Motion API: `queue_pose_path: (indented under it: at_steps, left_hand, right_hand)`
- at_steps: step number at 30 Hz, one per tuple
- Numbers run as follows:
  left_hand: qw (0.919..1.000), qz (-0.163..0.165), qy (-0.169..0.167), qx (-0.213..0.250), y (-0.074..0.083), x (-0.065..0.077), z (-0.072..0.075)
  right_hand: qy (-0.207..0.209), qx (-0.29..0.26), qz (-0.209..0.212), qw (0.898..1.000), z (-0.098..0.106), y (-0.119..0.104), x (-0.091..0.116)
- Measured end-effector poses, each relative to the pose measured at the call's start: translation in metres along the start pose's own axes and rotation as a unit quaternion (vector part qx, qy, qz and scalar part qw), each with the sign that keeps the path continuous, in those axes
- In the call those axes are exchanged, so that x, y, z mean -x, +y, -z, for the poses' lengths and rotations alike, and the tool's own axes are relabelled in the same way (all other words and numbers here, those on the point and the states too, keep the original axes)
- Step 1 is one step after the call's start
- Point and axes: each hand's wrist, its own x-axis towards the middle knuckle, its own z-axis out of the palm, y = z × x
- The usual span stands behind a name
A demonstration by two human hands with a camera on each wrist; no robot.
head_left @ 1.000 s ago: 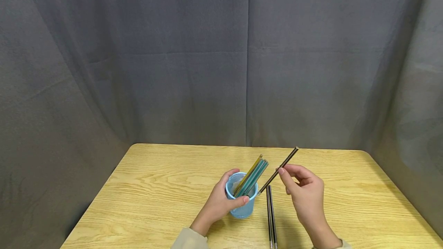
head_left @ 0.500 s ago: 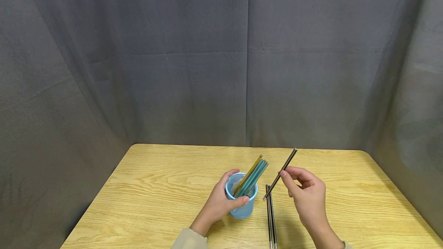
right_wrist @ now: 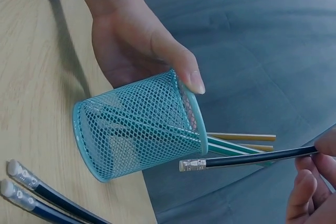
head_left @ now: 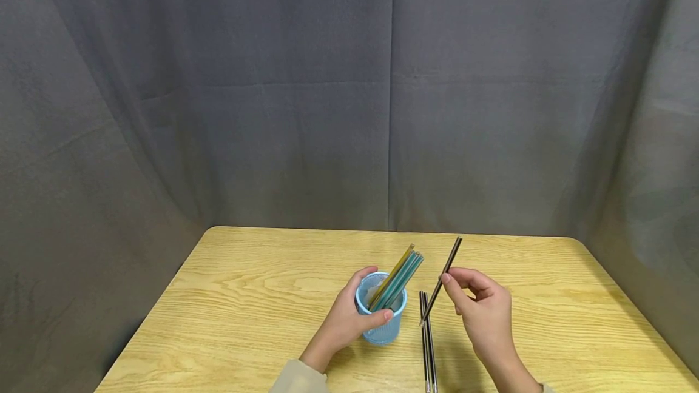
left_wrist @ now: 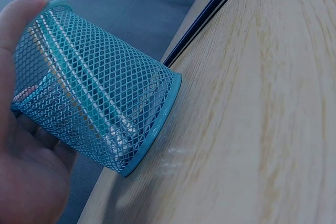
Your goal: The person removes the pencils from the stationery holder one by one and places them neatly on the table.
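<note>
The left hand [head_left: 348,315] curls round the mesh cup [head_left: 382,333], probably to steady it; coloured pencils [head_left: 401,281] inside lean toward one o'clock. At the cup's three o'clock, the right hand [head_left: 485,308] pinches a black pencil [head_left: 452,256] mid-length, likely for control. Two loose pencils [head_left: 431,350] lie toward four o'clock.

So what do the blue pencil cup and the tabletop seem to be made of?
The pencil cup looks like painted metal: diamond mesh and glints on its base rim. The tabletop has pale wood grain and slight sheen: perhaps real wood, perhaps printed laminate.
</note>
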Motion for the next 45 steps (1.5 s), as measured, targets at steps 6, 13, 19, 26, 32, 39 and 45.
queue_pose_path:
  at_steps: [6, 13, 19, 26, 32, 39, 45]
  left_hand:
    - [0.9999, 0.015, 0.003, 0.003, -0.022, -0.006, -0.001]
    - [0.9999, 0.016, 0.006, -0.003, -0.036, -0.009, -0.001]
    - [0.9998, 0.018, 0.004, 0.001, -0.034, -0.009, -0.001]
    - [0.9999, 0.016, 0.002, -0.001, -0.033, -0.009, -0.001]
    - [0.9999, 0.013, 0.003, -0.006, -0.037, -0.009, -0.001]
    - [0.9999, 0.013, 0.004, -0.010, -0.037, -0.009, -0.001]
    - [0.9999, 0.012, 0.004, -0.010, -0.036, -0.008, -0.001]
  right_hand:
    - [-0.004, 0.007, -0.011, 1.000, 0.001, 0.006, 0.001]
    - [-0.001, 0.023, -0.021, 1.000, 0.000, 0.012, 0.001]
    - [0.000, 0.042, -0.037, 0.998, 0.000, 0.016, 0.002]
    - [-0.003, 0.064, -0.060, 0.996, 0.001, 0.020, 0.003]
    - [-0.006, 0.085, -0.069, 0.994, 0.002, 0.024, 0.004]
    - [-0.010, 0.096, -0.083, 0.992, 0.003, 0.026, 0.004]
    - [-0.020, 0.109, -0.099, 0.989, 0.004, 0.031, 0.005]
